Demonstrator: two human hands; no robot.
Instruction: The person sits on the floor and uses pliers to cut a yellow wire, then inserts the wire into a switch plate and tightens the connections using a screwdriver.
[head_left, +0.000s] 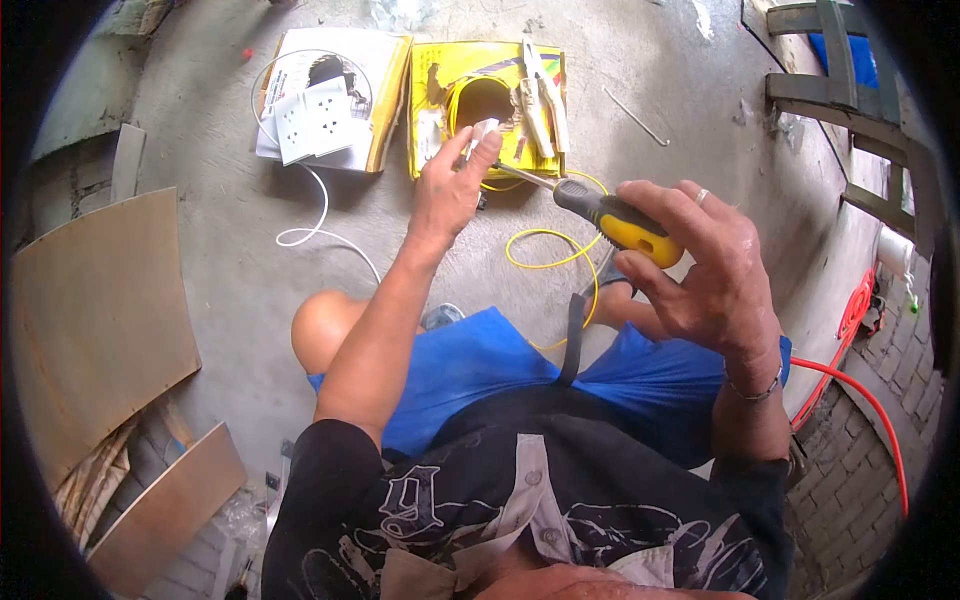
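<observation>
My right hand (710, 260) is closed around the yellow and black handle of a screwdriver (620, 222). Its metal shaft points left, with the tip close to my left hand (450, 190). Between the thumb and fingers of that hand is a small white piece (484, 128), mostly covered by the fingers. Under it lies a yellow package (428, 165) carrying a coil of yellow wire (455, 95) and a long, pale plier-like tool (540, 105). From the coil, yellow wire loops across the floor towards my lap.
Left of the package, white socket plates (318, 122) and a white cable (325, 205) rest on a white box (300, 45). A bent metal rod (635, 115) lies on the floor. Boards (110, 320) lean at left; a wooden frame (820, 90) and red hose (870, 395) are at right.
</observation>
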